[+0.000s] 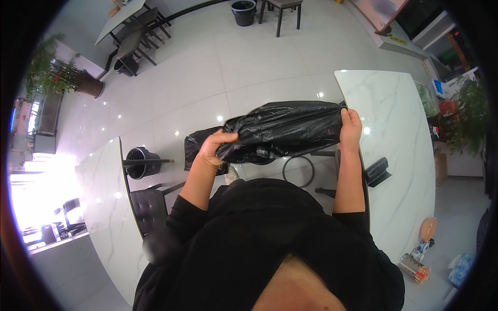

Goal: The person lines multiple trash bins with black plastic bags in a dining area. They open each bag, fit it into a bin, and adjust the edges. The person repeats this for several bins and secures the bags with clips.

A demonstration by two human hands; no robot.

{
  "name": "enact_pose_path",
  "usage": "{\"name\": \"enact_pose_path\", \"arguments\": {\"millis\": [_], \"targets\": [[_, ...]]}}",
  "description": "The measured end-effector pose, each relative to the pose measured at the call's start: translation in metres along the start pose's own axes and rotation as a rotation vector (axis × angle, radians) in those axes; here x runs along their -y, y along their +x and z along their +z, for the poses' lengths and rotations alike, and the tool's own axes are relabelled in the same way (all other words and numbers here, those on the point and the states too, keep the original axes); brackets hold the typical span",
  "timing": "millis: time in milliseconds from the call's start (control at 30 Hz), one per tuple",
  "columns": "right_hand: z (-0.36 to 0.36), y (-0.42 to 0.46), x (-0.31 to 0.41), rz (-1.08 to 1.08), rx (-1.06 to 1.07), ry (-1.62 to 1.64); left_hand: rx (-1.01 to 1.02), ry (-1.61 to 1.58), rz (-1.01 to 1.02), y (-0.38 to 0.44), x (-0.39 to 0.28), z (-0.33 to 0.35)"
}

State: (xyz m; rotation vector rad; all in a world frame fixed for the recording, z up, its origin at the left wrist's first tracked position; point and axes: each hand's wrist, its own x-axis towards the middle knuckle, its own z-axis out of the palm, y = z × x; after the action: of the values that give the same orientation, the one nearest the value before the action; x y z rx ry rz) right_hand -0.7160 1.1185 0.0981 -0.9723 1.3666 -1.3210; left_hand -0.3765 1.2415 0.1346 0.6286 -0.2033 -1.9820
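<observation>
A black plastic bag (288, 124) is stretched sideways in front of my body, between both hands. My left hand (218, 145) grips its bunched left part, with a further length of black plastic hanging beyond the wrist. At the bag's right end, beside the table edge, my right hand (351, 128) pinches a corner between thumb and fingers. Under the bag, partly hidden, is a dark rounded thing that I cannot make out. A thin dark ring (298, 157) lies on the floor just below the bag. A folded or rolled piece of black plastic (377, 172) rests on the right table.
Marble-patterned tables stand at right (404, 128) and left (105, 217). A black bin (142, 163) and a dark padded chair (149, 208) are by the left table. A metal utensil holder (408, 262) lies near the right table's lower edge. Another bin (244, 13) stands farther off.
</observation>
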Motion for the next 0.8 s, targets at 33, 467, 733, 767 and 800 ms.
{"name": "enact_pose_path", "arguments": {"millis": [33, 467, 733, 767, 800], "targets": [[-0.003, 0.001, 0.000, 0.003, 0.007, 0.017, 0.043, -0.047, 0.057, 0.000, 0.001, 0.000], [-0.050, 0.011, 0.016, 0.035, -0.144, 0.025, -0.377, 0.204, 0.383, -0.052, -0.064, -0.053], [-0.004, 0.007, 0.029, -0.060, -0.158, -0.120, -1.327, 1.627, 0.757, -0.033, -0.064, -0.023], [0.008, 0.000, 0.033, -0.061, -0.095, -0.212, -1.206, 1.661, 0.776, -0.020, -0.052, -0.005], [0.026, -0.011, 0.034, 0.004, 0.008, -0.106, -0.966, 1.592, 0.762, -0.003, -0.030, 0.013]]}}
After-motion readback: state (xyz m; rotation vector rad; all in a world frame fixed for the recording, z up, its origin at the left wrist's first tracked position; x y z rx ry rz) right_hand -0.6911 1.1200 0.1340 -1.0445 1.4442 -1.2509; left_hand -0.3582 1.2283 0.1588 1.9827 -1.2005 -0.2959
